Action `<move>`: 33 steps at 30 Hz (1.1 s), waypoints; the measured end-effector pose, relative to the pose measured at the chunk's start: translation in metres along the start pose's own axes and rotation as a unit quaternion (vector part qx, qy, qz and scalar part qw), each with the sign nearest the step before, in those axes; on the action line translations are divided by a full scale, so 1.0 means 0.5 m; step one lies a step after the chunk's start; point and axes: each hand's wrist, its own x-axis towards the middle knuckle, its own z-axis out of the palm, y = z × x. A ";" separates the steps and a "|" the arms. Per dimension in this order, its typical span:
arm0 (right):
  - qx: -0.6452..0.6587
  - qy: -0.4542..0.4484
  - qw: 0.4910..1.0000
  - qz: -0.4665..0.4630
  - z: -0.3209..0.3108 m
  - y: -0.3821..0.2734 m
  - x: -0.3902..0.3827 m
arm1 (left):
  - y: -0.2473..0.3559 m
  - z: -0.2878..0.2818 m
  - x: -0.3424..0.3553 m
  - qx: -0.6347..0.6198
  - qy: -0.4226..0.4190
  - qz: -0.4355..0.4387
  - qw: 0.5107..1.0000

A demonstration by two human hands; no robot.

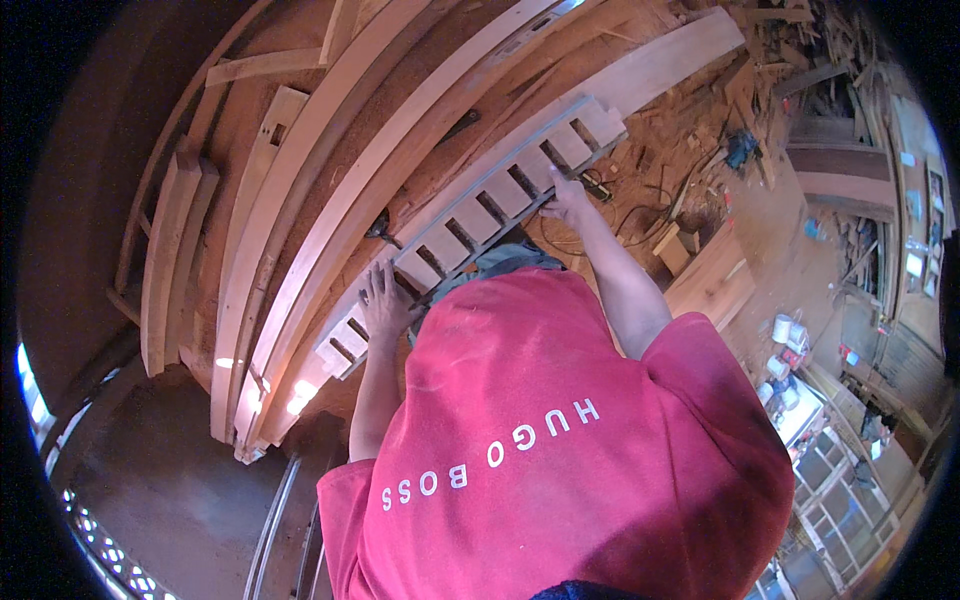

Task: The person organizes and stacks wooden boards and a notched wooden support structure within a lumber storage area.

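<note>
A pale wooden board with a row of rectangular slots (pixel 475 222) lies slantwise in front of me, along a longer plank (pixel 680 58). A thin bluish line runs by its far edge. My left hand (pixel 385 302) rests on the board's nearer left part, fingers spread and stretched out. At its right part my right hand (pixel 568 203) grips the near edge, with one digit on top and the other fingers curled at the side. The fingers' undersides are hidden. Between the hands, several slots show dark gaps.
Long curved wooden beams (pixel 345 200) lie beyond the board, with more curved pieces (pixel 170 250) at the far left. A small dark tool (pixel 381 226) sits near my left hand. Sawdust and wood scraps (pixel 690 150) cover the ground at right, with a wooden block (pixel 676 248) there.
</note>
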 end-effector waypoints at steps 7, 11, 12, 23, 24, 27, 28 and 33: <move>-0.181 0.000 0.983 0.001 -0.003 -0.042 -0.042 | 0.011 0.007 -0.016 -0.017 0.021 -0.015 1.000; -0.238 -0.014 0.971 -0.010 -0.033 -0.041 -0.031 | -0.002 0.026 -0.001 -0.006 0.089 0.029 0.996; -0.244 -0.025 0.969 -0.015 -0.034 -0.041 -0.027 | -0.001 0.022 -0.006 -0.004 0.083 0.025 0.996; -0.342 0.004 0.940 0.001 -0.018 -0.116 -0.076 | 0.003 -0.009 -0.024 -0.006 0.116 0.012 0.993; -0.376 0.011 0.927 -0.006 -0.012 -0.123 -0.092 | -0.004 -0.012 -0.026 -0.022 0.119 0.013 0.993; -0.497 0.072 0.860 -0.083 -0.022 -0.145 -0.097 | -0.004 -0.066 -0.032 -0.092 0.093 -0.011 0.991; -0.549 0.115 0.814 -0.149 -0.024 -0.142 -0.086 | -0.030 -0.036 -0.013 -0.206 0.141 -0.047 0.967; -0.539 0.121 0.737 -0.389 0.054 -0.150 -0.132 | -0.122 0.030 0.033 -0.477 0.316 -0.317 0.757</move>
